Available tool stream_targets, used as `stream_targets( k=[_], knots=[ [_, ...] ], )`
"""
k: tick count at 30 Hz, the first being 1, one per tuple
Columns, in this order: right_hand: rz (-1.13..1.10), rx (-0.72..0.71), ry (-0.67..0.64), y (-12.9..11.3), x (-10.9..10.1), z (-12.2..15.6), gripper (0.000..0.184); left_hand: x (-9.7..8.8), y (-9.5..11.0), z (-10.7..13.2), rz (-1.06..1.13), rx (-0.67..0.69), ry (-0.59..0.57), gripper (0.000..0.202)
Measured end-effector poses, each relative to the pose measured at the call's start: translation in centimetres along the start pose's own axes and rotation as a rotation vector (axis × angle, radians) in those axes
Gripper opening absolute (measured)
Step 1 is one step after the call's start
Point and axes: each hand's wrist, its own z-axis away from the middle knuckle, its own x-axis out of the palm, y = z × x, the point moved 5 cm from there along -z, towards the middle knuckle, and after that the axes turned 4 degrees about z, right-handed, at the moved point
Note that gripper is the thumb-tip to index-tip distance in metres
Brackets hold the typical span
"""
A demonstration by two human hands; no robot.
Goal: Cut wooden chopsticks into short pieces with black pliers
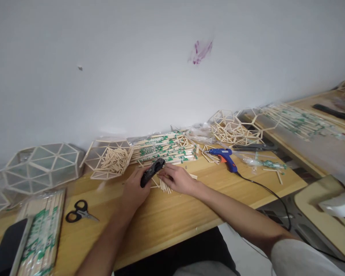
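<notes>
My left hand [135,188] is closed around a black hand tool [153,172], tilted with its upper end to the right; its exact kind does not show. Close to that upper end, my right hand [176,178] has its fingers drawn together, and what they pinch is too small to make out. Below the fingers lies a small heap of short wooden sticks [165,187]. Behind both hands are packs of wrapped chopsticks [161,147]. To the left, a frame made of sticks [92,156] holds a pile of cut stick pieces [115,160].
Scissors [80,211] lie left on the wooden table [172,226]. A blue glue gun [226,157] with a black cord is at right. More stick frames [43,165] stand along the wall. Chopstick packs [43,230] and a dark phone-like object [10,245] occupy the left corner.
</notes>
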Motion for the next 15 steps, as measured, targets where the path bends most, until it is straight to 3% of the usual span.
stream_targets(
  k=[9, 15],
  knots=[
    [-0.025, 0.008, -0.002, -0.2, -0.3, 0.0, 0.011, 0.0, 0.1, 0.1, 0.011, 0.0, -0.016, 0.042],
    [0.008, 0.032, -0.08, -1.3, -1.7, 0.7, 0.009, 0.0, 0.0, 0.2, 0.044, -0.012, -0.026, 0.042]
  ],
)
